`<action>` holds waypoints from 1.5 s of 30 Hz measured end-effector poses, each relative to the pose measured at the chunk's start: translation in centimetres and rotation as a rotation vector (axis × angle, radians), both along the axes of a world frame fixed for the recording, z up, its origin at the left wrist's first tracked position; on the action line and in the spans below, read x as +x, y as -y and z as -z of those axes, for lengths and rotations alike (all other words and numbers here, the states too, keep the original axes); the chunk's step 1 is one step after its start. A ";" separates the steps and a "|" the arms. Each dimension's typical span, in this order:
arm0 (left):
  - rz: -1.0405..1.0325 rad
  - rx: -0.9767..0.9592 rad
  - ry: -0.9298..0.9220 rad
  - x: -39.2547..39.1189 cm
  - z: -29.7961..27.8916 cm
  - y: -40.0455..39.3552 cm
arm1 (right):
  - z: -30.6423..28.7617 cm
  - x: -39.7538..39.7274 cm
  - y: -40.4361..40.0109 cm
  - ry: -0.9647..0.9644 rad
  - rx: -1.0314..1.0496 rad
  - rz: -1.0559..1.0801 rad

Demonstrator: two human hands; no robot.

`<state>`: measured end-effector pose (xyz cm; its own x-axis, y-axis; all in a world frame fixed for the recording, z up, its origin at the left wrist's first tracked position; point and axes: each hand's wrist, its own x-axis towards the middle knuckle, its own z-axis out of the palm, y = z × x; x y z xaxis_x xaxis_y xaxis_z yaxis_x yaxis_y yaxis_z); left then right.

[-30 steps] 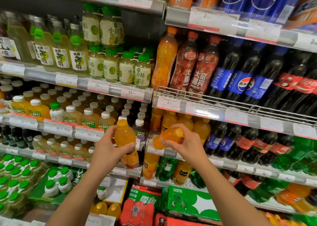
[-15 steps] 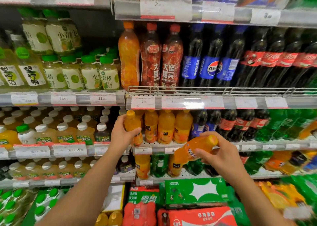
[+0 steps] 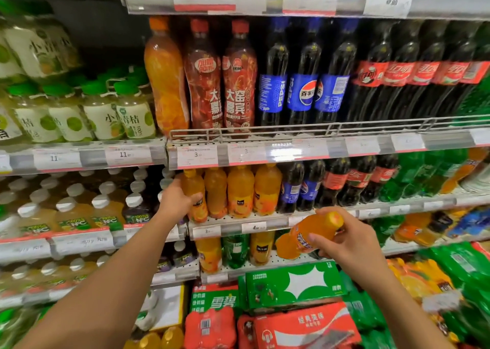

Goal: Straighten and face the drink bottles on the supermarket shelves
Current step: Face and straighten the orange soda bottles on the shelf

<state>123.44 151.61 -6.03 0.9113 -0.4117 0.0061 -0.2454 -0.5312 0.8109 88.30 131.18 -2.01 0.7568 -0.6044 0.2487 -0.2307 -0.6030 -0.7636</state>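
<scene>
Orange bottle [image 3: 195, 194]: upright, leftmost of the orange row on the middle shelf [image 3: 238, 220]; left hand [image 3: 176, 198] fingers wrapped around it. Second bottle [image 3: 309, 234]: off-shelf, tilted, held in right hand [image 3: 344, 240] fingers. Step: seating and facing. Next, probably: turn label forward, then shelve the second.

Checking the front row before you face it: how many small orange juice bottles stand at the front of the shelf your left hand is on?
4: left hand grips the leftmost bottle; second, third and fourth stand rightward. More may hide behind.
</scene>
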 end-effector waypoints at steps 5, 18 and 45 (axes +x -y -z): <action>0.031 0.061 -0.005 1.2 0.6 0.6 | -0.6 -0.1 -0.3 -0.011 0.015 -0.007; 0.125 0.216 0.142 3.2 1.7 -0.7 | -1.5 -0.5 -2.7 -0.059 -0.009 0.016; -0.300 0.134 0.410 -10.2 -1.8 4.0 | 1.1 -9.1 4.6 0.039 0.063 0.025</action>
<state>113.26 147.62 -4.28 0.9231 -0.1544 0.3521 -0.3493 -0.7195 0.6002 79.16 126.53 -3.14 0.7319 -0.6382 0.2387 -0.2142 -0.5482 -0.8085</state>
